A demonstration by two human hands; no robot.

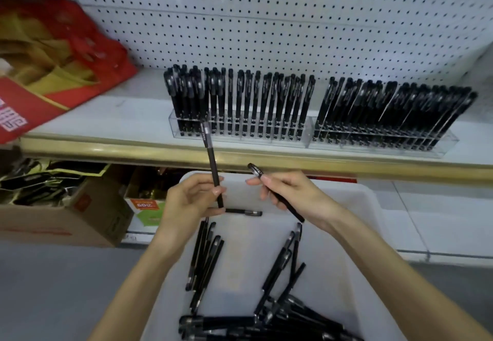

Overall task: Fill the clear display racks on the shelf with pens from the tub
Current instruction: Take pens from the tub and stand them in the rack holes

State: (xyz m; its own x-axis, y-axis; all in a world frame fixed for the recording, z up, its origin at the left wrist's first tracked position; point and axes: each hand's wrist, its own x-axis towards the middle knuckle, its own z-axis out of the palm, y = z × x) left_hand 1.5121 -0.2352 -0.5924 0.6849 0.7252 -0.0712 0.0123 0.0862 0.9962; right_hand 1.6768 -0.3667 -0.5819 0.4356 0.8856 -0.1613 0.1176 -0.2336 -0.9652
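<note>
Above the tub (pixel 372 196), left hand (pixel 186 199) grips upright pen (pixel 212 160), right hand (pixel 292 191) grips tilted pen (pixel 291 209).

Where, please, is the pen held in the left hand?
In the head view the pen stands nearly upright left of centre, pinched by the left hand above the far end of the tub, its cap before the left clear rack.

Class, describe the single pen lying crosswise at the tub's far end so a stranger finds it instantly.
Find the white tub below the shelf. At its far end, between the left hand and the right hand, one black pen lies on the bottom. Unlike the other loose pens, it lies alone and crosswise.
</note>
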